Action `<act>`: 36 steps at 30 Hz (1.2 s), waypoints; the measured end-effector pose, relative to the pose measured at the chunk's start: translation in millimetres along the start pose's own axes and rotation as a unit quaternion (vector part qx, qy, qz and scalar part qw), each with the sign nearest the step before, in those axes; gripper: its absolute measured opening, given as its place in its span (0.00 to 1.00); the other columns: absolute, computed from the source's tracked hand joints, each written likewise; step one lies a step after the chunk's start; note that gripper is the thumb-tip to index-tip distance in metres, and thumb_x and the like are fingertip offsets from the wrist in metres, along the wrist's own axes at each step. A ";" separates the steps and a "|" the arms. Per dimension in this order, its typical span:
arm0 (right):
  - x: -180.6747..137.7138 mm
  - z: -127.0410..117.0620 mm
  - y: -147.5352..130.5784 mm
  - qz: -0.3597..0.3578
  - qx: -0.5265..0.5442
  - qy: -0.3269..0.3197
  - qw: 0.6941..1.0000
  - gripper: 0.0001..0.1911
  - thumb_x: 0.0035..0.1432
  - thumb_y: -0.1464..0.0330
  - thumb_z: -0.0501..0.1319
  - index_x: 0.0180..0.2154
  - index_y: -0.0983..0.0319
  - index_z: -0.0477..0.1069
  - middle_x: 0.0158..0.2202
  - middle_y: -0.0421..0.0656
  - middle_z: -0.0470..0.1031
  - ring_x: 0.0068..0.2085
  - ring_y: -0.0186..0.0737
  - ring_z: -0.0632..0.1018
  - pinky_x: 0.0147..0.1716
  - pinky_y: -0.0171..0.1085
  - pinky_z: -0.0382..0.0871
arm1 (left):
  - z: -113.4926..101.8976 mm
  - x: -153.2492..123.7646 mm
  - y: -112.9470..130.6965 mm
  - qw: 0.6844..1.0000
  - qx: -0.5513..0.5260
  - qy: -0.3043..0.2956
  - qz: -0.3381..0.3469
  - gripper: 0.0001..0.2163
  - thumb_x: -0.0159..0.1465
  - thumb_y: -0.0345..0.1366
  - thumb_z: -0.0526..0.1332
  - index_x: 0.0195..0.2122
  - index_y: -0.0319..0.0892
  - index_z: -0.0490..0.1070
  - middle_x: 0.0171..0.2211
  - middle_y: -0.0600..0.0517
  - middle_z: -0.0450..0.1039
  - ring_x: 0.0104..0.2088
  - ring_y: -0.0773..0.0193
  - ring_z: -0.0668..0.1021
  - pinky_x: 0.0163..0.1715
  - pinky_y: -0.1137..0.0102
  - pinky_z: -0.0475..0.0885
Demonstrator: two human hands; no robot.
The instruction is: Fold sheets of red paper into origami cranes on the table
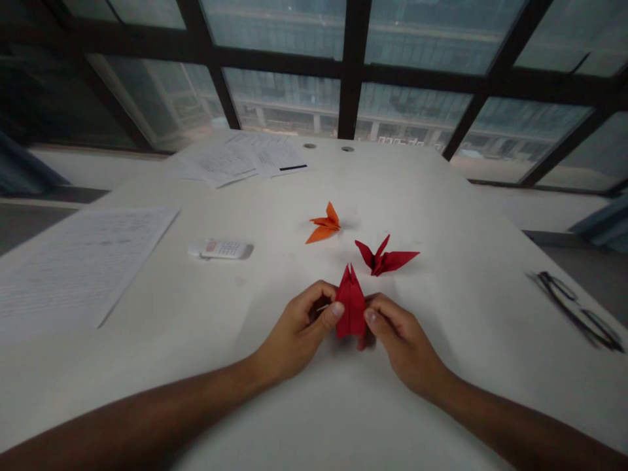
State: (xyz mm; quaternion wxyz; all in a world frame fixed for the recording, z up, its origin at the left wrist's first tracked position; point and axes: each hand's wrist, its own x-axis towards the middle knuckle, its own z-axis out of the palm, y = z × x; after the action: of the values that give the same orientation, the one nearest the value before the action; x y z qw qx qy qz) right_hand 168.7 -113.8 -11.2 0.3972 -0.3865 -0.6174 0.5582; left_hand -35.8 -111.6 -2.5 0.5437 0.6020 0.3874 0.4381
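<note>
- Left hand [299,330] pinches the left side of the red paper [350,311], just below mid-frame.
- Right hand [407,333] pinches its right side.
- Its long way points up the frame.

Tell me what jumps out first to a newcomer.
The red folded paper, pinched between the left hand and the right hand just below centre, likely draws the eye first. Beyond it, a red origami crane to the right and an orange origami crane to the left stand out against the white table.

red folded paper [350,306] | center seam | twin tips pointing away | held
</note>
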 end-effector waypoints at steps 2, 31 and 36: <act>0.0 -0.7 -1.6 -0.008 -0.010 -0.002 1.000 0.18 0.74 0.58 0.53 0.35 0.60 0.71 0.31 0.39 0.72 0.31 0.35 0.74 0.34 0.37 0.69 | -0.3 0.5 0.1 1.000 0.006 -0.001 0.001 0.14 0.72 0.46 0.59 0.39 0.39 0.69 0.33 0.53 0.72 0.33 0.67 0.73 0.36 0.70 0.69; -1.0 2.0 7.8 0.007 0.079 0.064 0.995 0.08 0.63 0.66 0.68 0.45 0.56 0.77 0.47 0.43 0.79 0.50 0.43 0.80 0.53 0.44 0.75 | 1.2 0.8 2.4 0.998 0.035 -0.059 0.006 0.06 0.67 0.36 0.66 0.41 0.41 0.71 0.46 0.46 0.73 0.42 0.60 0.78 0.41 0.66 0.74; 1.1 0.3 5.7 0.011 0.072 0.074 0.995 0.09 0.63 0.65 0.68 0.45 0.56 0.74 0.46 0.44 0.80 0.46 0.43 0.80 0.50 0.44 0.75 | 2.6 0.1 -3.1 0.998 0.016 -0.053 0.009 0.11 0.65 0.31 0.66 0.48 0.44 0.71 0.50 0.46 0.71 0.46 0.59 0.77 0.45 0.65 0.75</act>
State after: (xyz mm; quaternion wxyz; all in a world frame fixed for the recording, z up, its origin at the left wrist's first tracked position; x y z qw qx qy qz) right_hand 168.2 -112.5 -16.9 0.4622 -0.4038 -0.5406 0.5755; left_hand -33.3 -112.0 -5.6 0.5500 0.6365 0.3594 0.4040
